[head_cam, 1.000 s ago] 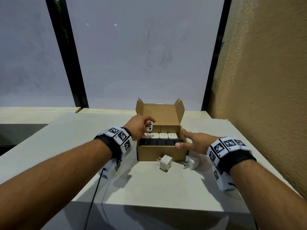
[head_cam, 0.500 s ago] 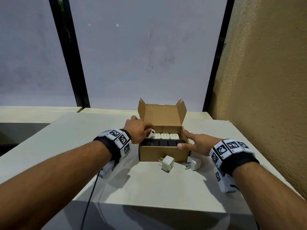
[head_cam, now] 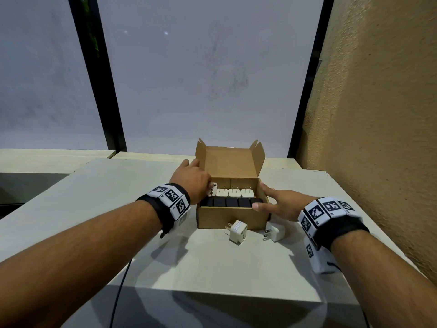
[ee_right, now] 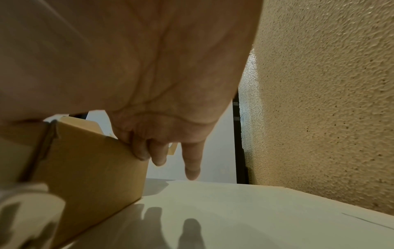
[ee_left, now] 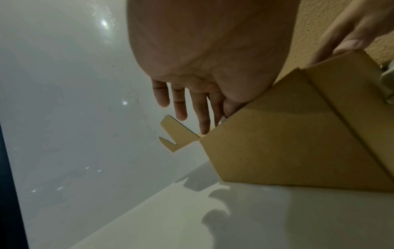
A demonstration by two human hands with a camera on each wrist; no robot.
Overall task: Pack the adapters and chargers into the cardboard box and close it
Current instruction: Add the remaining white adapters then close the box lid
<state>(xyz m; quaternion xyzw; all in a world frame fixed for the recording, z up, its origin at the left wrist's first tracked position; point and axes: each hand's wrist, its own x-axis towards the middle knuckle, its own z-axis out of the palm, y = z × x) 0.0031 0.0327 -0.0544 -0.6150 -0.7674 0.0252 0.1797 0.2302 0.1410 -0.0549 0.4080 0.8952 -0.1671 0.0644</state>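
The open cardboard box (head_cam: 224, 217) stands mid-table with its lid (head_cam: 228, 162) upright. Inside, a front row of black adapters (head_cam: 231, 202) lies before a back row of white chargers (head_cam: 234, 192). A white adapter (head_cam: 212, 189) sits tilted at the back row's left end. My left hand (head_cam: 192, 178) hovers over that corner, its thumb side against the adapter and its fingers (ee_left: 181, 109) straight. My right hand (head_cam: 281, 204) rests on the box's right wall (ee_right: 95, 160), thumb at the front corner. Two white chargers (head_cam: 237, 233) (head_cam: 274, 233) lie on the table before the box.
A rough tan wall (head_cam: 378, 138) runs close along the table's right side. Frosted window panes with black frames (head_cam: 113, 119) stand behind. The table's front edge (head_cam: 212, 294) is near me, and a black cable (head_cam: 120, 292) hangs over it at the left.
My left hand lowered the white adapter from above the box into the left end of the back row, and its fingers straightened. The right hand stayed on the box.
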